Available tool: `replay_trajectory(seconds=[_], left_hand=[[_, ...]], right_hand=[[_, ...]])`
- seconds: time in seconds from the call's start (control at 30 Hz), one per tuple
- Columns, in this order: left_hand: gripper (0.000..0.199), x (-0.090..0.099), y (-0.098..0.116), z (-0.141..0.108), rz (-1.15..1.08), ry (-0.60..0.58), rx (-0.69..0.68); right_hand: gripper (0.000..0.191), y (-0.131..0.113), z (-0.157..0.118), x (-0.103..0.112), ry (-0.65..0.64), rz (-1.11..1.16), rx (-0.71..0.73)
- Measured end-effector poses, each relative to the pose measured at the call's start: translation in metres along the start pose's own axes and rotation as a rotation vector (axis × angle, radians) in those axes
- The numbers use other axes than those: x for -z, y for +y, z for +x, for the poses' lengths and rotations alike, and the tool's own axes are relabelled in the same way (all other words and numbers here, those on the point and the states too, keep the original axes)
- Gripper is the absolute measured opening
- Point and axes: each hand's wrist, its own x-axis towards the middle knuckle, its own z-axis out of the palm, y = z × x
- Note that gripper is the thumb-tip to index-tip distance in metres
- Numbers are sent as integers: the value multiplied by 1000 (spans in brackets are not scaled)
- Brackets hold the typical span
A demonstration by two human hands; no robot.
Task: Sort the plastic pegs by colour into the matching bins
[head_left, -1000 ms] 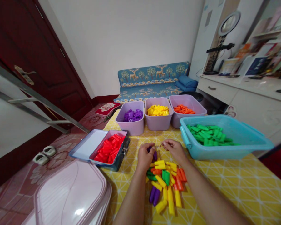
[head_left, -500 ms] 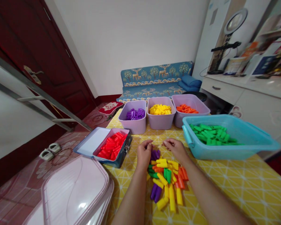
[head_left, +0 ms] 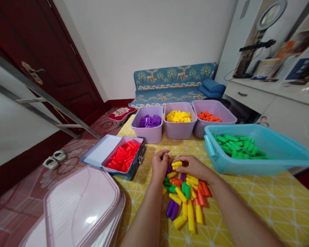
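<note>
Between the thumb and fingers of my right hand [head_left: 193, 167] is a yellow plastic tube piece [head_left: 176, 164], lifted at the far end of the pile. My left hand [head_left: 159, 165] is closed just left of it, fingertips pinched together; whatever they hold, if anything, is hidden. Purple tube pieces [head_left: 169, 168] lie beside my left fingers, partly covered. Toward me, the mixed pile spreads between my forearms: green pieces [head_left: 186, 190], orange-red pieces [head_left: 201, 197], yellow pieces [head_left: 191, 216] and a purple pair [head_left: 172, 209].
Three lilac bins [head_left: 180, 131] at the back hold purple, yellow and orange pieces. A turquoise tub [head_left: 257, 168] of green pieces stands right. An open tin [head_left: 132, 173] with red pieces sits left, near stacked lids [head_left: 79, 202]. The yellow patterned tablecloth [head_left: 231, 206] lies underneath.
My right hand has moved slightly left and down to the pile's far end and closed on a yellow tube piece. My left hand stays nearly in place. The view has shifted slightly.
</note>
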Motion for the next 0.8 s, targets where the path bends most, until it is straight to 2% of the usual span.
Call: replay_trajectory(seconds=[0.1,0.17,0.27,0.4,0.5,0.6,0.7,0.8], left_hand=[[27,-1,1,-2,55,-41,-19],[29,-1,2,-3,148,-81,-87],[36,0,4,-5,298,-172,-201],[39,0,5,-7,297,-260,-177],[31,-1,6,-7,198,-248,-133],[24,-2,7,-7,95,-206,-80],[27,-1,8,-5,50,-145,-40],[30,0,9,-5,18,-109,-20]], right_hand=[[37,12,9,-8,272,-47,-34],[34,14,11,-11,362,-71,-24],[27,9,9,-11,338,-36,13],[28,3,5,-10,318,135,-29],[32,3,4,-9,301,247,-109],[31,4,4,-7,309,251,-91],[32,3,3,-5,362,234,-60],[42,-1,1,-2,377,278,-117]])
